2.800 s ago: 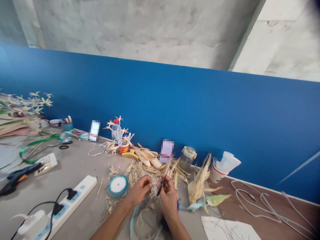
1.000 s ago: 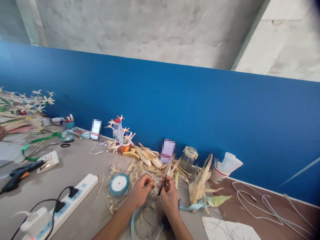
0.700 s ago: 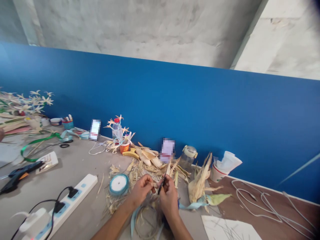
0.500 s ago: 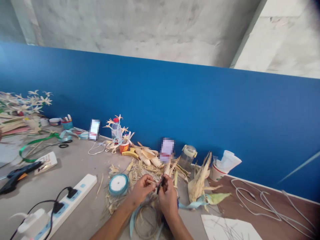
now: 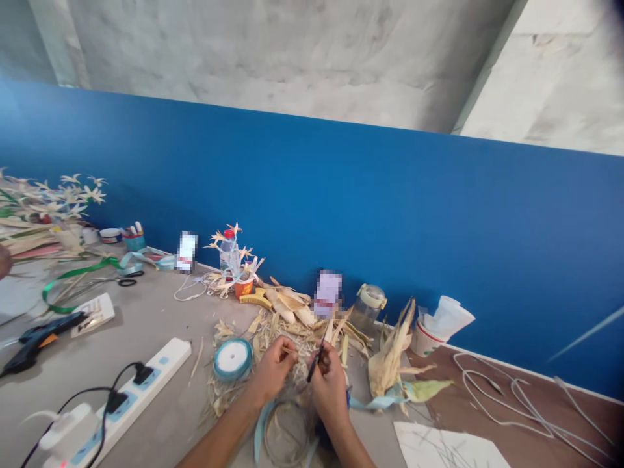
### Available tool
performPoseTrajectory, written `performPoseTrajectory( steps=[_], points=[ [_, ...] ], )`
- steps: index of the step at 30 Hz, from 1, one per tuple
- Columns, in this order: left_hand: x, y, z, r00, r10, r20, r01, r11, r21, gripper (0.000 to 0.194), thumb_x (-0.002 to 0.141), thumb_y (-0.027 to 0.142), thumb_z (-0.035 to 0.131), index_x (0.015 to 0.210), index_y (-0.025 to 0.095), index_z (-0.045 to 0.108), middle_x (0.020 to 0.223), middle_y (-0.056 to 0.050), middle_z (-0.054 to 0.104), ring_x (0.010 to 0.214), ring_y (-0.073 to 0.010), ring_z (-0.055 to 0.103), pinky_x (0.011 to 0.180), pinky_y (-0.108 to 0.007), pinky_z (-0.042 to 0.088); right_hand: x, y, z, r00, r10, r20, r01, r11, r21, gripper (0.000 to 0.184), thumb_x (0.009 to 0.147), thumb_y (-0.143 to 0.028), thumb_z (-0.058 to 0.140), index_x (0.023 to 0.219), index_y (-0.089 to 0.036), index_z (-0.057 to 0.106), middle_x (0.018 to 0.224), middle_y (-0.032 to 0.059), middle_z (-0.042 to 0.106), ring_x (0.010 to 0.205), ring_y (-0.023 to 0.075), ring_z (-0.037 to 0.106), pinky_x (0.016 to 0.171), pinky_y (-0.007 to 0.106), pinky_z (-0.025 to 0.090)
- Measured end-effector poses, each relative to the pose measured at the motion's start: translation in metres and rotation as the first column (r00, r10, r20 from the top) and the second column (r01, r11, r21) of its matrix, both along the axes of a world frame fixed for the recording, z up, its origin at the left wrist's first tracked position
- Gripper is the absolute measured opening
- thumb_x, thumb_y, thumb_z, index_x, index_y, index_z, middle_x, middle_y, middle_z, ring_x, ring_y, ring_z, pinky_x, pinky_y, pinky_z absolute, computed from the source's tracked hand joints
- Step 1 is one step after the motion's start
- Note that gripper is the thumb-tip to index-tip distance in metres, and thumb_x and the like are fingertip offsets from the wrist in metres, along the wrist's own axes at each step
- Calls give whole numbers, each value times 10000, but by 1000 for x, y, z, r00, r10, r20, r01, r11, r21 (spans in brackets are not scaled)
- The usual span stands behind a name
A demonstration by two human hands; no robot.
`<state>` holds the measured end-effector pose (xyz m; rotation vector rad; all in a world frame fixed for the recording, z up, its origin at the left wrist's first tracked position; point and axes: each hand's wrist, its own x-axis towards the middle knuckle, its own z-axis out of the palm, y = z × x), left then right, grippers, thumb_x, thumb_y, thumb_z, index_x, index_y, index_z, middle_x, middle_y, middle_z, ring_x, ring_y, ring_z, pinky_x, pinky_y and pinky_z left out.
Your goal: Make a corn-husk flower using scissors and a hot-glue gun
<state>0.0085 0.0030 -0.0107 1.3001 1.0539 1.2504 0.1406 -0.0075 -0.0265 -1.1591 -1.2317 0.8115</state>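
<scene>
My left hand [image 5: 279, 364] is closed, its fingertips pinching a thin strip of dried husk [image 5: 288, 351]. Just to its right, my right hand [image 5: 329, 374] is closed around slim black scissors [image 5: 316, 361], which stand tilted upward; the fingers partly hide them. A small gap separates the two hands. Under and beyond them lies a heap of dried husk pieces and shavings [image 5: 273, 331]. A roll of blue ribbon [image 5: 233, 359] lies left of my left hand. Below the hands is a coil of wire [image 5: 286, 432], beside a light blue ribbon strip [image 5: 260, 432].
A power strip [image 5: 160, 364] with plugs and a black glue gun [image 5: 41, 341] lie at left. Behind the heap stand a phone [image 5: 328, 292], a lidded jar [image 5: 368, 305] and an orange cup [image 5: 244, 288]. White cables [image 5: 517, 390] and a white sheet [image 5: 414, 442] are at right. Another person's hand [image 5: 4, 260] shows at far left.
My hands have drawn slightly apart, and the scissors now stand clear of the strip in my left hand. Another person's hand has come further into view at far left.
</scene>
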Motion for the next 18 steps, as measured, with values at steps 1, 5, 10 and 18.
performPoseTrajectory(
  steps=[1,5,10,18],
  points=[
    [-2,0,3,999,41,7,-41,999,8,126,710,274,570,703,187,480,545,72,454,512,-99,420,508,-216,331,-1,0,1,999,18,-37,-18,1000,-4,392,700,-266,567,1073,-160,508,958,104,654,823,202,625,738,320,491],
    [-8,1,18,980,190,53,-191,982,10,141,696,293,572,671,194,474,541,57,501,519,-110,459,523,-224,366,-8,-5,5,985,145,-96,-148,989,-21,361,678,-273,587,1019,-169,529,879,73,649,768,192,610,681,298,489],
    [-8,0,23,962,248,113,-252,968,23,168,685,314,578,671,201,455,516,71,483,489,-106,455,496,-215,359,-15,-13,11,942,330,-54,-334,935,-119,314,677,-209,572,987,-165,546,772,27,616,710,170,587,650,274,470],
    [-9,0,13,946,312,85,-318,946,58,175,723,339,561,726,197,458,556,52,525,496,-108,463,494,-217,363,-16,-18,19,908,416,-44,-417,894,-164,296,658,-148,535,953,-171,547,765,9,594,731,168,582,673,269,448]
  ],
)
